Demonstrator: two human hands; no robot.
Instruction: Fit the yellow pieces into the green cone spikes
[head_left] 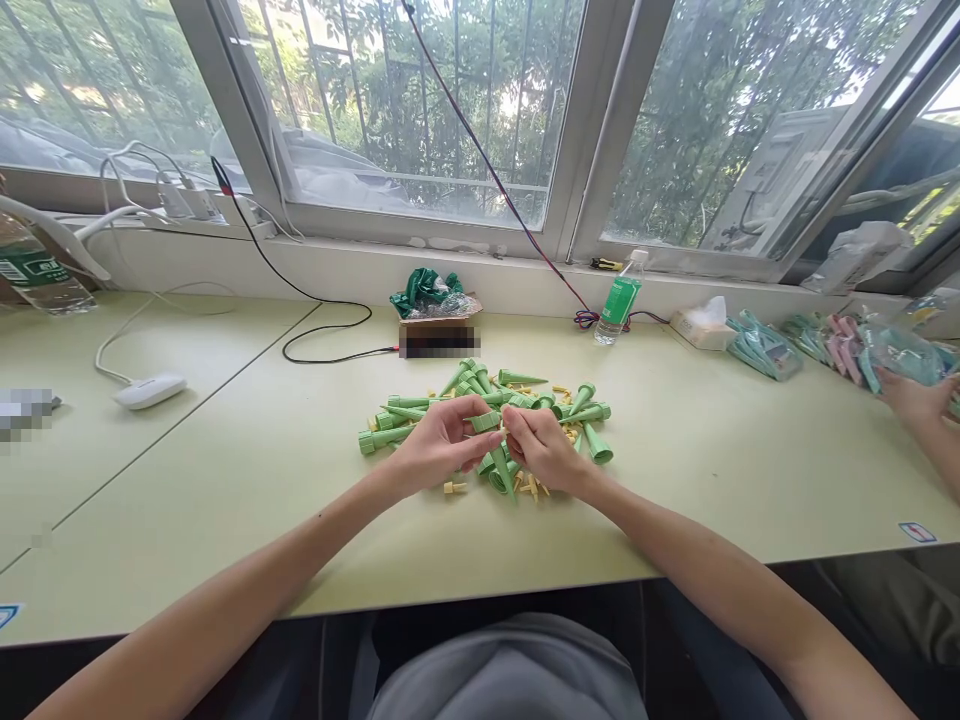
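Above a pile of green plastic watering spikes, my two hands meet. Thumb and fingers of my left hand are closed around a green watering spike with a ribbed cap. My right hand is pinched tight beside that cap, its fingertips almost touching my left fingers; what they hold is mostly hidden. Small yellow plastic pieces lie among and in front of the spikes, each with a thin stem.
Behind the pile stands an open box with green plastic wrap. A bottle and a tissue box stand near the window. A white mouse-shaped device lies left. At far right, another person's hand touches bagged items.
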